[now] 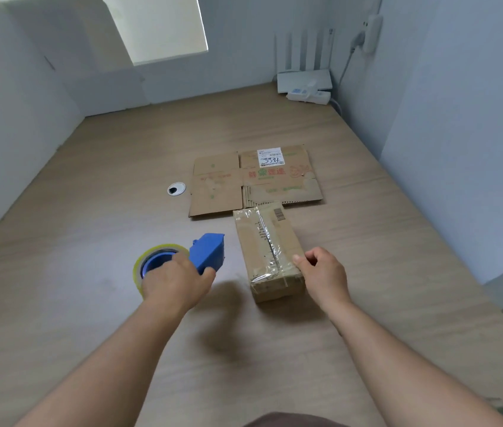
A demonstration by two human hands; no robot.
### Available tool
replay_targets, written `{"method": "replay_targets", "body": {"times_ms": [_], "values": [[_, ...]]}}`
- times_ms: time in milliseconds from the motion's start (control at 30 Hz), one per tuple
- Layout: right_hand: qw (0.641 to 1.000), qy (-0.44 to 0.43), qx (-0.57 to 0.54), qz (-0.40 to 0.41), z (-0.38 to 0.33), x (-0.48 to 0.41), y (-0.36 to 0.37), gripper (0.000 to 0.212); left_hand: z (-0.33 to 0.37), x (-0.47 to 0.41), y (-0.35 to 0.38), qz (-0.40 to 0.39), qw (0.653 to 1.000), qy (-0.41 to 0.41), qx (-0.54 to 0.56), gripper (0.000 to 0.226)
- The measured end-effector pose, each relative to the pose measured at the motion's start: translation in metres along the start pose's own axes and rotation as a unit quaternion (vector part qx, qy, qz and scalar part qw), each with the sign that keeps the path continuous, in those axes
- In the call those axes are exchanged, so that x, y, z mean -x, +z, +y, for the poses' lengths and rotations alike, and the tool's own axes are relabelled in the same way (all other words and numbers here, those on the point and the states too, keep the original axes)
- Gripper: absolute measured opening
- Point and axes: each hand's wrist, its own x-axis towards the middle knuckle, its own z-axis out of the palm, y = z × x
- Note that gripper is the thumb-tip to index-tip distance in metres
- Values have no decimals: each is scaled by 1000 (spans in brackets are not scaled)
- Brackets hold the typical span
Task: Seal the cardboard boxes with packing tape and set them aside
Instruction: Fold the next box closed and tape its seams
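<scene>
From the head camera, the small cardboard box (270, 252) lies near the middle of the worktop (382, 229), a clear tape strip already running along its top seam and down the near end. The right hand (321, 274) rests loosely curled against the box's right near corner, thumb on the top edge, not clamped around it. The left hand (177, 280) is closed over the blue tape dispenser (208, 252), with its yellowish roll (151, 260), just left of the box. The box looks light and stiff, though the glossy tape may be slippery; holding it by the bare long sides seems safest. A flattened carton (253, 180) lies just behind it toward the far edge, which could obstruct a push that way. A cable grommet (176, 188) sits left of the carton; a router (304, 80) and power strip (310, 95) occupy the far right corner
</scene>
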Motion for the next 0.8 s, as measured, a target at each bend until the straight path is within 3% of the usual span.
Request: {"method": "replay_targets", "body": {"times_ms": [300,400,467,533,567,667,733,800], "values": [[998,-15,62,-29,-8,-2,5,21,-41,17,73,-26,1000,-12,4,41],[997,-15,71,-29,-8,-2,6,20,-30,27,69,63,995,-20,73,65],[996,-18,79,-26,-8,-2,5,20,-3,42,58,103,973,68,198,76],[996,-25,84,-27,-9,-2,5,18,36,53,53,48,934,148,321,67],[996,-29,85,-29,-10,-1,5,17,53,53,55,-17,914,143,380,60],[995,-38,89,-36,-9,-1,4,15,73,40,63,-137,848,30,511,54],[992,-35,111,-47,-10,-3,2,18,72,31,67,-178,842,0,510,60],[985,-23,162,-62,-17,-2,3,35,72,25,64,-211,848,-12,486,70]]}}
